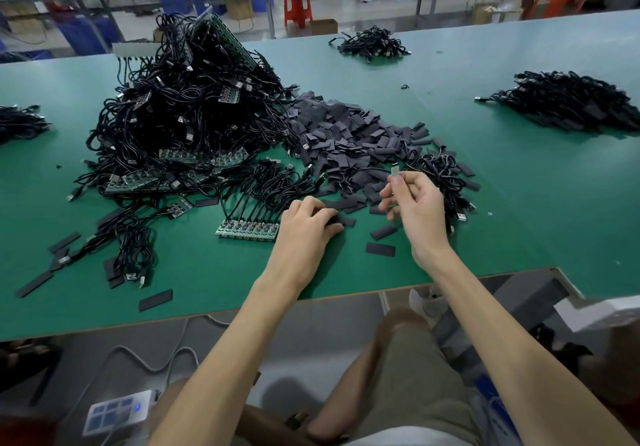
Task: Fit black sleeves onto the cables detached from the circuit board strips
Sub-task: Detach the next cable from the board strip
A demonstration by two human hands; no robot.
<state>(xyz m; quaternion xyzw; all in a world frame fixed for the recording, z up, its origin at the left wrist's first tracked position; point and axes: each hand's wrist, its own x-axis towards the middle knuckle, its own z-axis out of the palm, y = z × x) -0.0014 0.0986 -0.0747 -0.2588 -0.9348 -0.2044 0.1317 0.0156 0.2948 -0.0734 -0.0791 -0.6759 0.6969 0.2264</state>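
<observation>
My right hand (412,203) is raised above the green table (519,203) and pinches a cable's small board end (394,170), which sticks up between thumb and fingers. My left hand (308,226) lies on the table with its fingers curled over a flat black sleeve (341,220). A green circuit board strip (246,230) with several cables still attached lies just left of that hand. Behind both hands spreads a heap of black sleeves (349,137).
A big tangle of cables and board strips (180,116) fills the left. Cable bundles lie at the far right (571,99), far middle (372,44) and left edge (17,122). Loose sleeves (380,249) dot the front. The table's edge runs close below my wrists.
</observation>
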